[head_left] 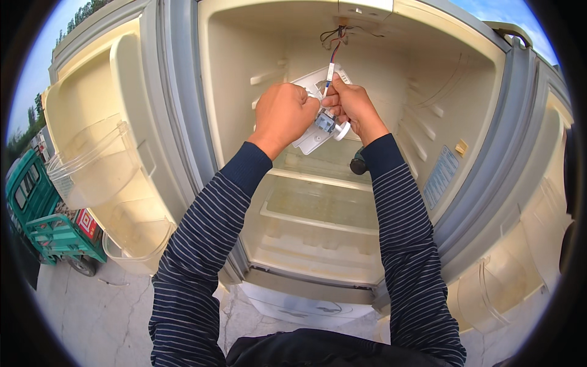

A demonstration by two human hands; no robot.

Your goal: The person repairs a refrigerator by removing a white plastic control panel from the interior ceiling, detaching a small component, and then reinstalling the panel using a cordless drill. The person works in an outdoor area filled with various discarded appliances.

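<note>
Inside an open refrigerator, a white plastic control housing [310, 142] hangs tilted between my hands. Set on it are a small grey-blue part [325, 122] and a round white knob [342, 130]. Red, blue and dark wires run from the compartment's ceiling to a white connector [331, 71] above the housing. My right hand [354, 107] pinches the wiring just below this connector, thumb and fingers together. My left hand [284, 116] is closed at the housing's left side. Its fingertips face away, so what lies in them is hidden.
Fridge doors with clear bins [92, 165] stand open on both sides. A glass shelf [318, 199] lies below my hands. A dark round-ended object [359, 164] sits by my right forearm, partly hidden. Loose wires [367, 32] hang from the ceiling. A green cargo vehicle [58, 226] stands outside, left.
</note>
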